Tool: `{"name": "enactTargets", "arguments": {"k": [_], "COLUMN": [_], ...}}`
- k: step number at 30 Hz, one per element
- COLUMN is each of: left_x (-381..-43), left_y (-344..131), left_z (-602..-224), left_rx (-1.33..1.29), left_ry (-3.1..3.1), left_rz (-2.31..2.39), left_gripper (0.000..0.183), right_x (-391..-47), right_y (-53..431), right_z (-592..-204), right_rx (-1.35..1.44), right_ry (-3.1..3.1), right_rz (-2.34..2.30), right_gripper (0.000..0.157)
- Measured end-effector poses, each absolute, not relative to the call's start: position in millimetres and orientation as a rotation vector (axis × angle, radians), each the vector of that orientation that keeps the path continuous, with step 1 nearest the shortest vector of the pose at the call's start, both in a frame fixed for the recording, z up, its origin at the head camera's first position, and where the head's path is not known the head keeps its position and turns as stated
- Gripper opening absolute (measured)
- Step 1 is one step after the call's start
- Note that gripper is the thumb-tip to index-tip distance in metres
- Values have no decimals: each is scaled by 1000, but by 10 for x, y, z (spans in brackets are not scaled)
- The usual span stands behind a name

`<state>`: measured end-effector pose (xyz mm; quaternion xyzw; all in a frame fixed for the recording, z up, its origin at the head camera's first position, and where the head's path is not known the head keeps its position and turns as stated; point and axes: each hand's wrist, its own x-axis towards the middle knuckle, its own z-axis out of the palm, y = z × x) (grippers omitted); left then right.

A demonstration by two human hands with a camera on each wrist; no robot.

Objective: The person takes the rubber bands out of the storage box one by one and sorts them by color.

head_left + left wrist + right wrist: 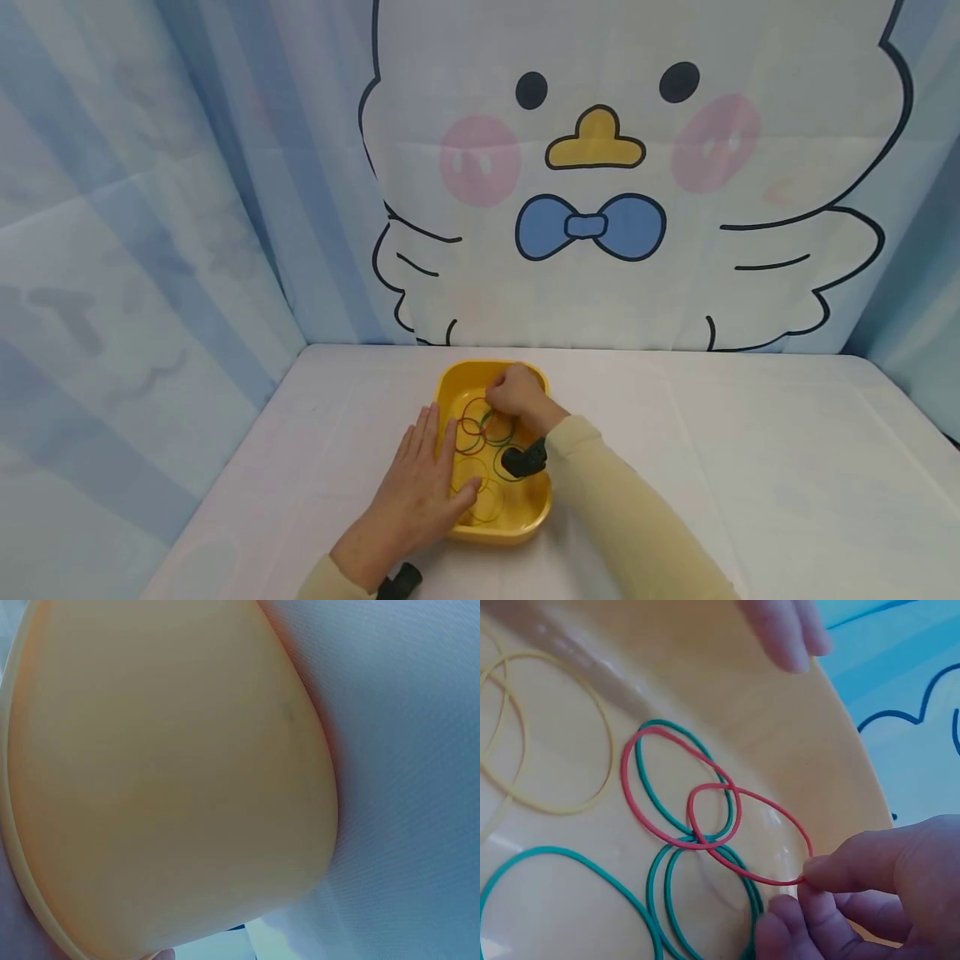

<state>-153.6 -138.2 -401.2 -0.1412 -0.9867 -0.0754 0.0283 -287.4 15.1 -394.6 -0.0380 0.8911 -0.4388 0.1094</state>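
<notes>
A yellow plastic basin (501, 536) holds several rubber bands in red, green and yellow. In the right wrist view, my right hand (877, 892) pinches a red rubber band (780, 883) between thumb and index finger. That band overlaps a second red rubber band (625, 776), which lies across a green rubber band (646, 784). My left hand (416, 492) rests along the basin's left rim with fingers straight and thumb over the inside. Two of its fingertips (784, 637) show at the rim. The basin's outer wall (172, 765) fills most of the left wrist view.
Yellow rubber bands (609, 727) lie at the basin's near end, and another green rubber band (577, 857) sits by its right side. Under the basin is a white-covered table (720, 467). A curtain (592, 308) with a cartoon bird hangs behind it.
</notes>
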Motion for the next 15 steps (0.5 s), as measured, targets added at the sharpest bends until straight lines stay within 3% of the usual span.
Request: {"name": "enactTargets", "arguments": {"k": [2, 15], "left_x": [-1535, -1527], "left_y": [-1382, -1373], "left_z": [-4010, -3995], "left_rx": [-431, -421], "left_ry": [-3050, -3075], "left_rz": [-231, -236], "left_gripper": [78, 79], "right_x": [-2871, -2879], "right_y": [156, 159], "right_z": [-3927, -3926], "right_rx": [-83, 21], "right_ry": [2512, 2168], "right_rz": [-1394, -1621], "right_gripper": [12, 20]}}
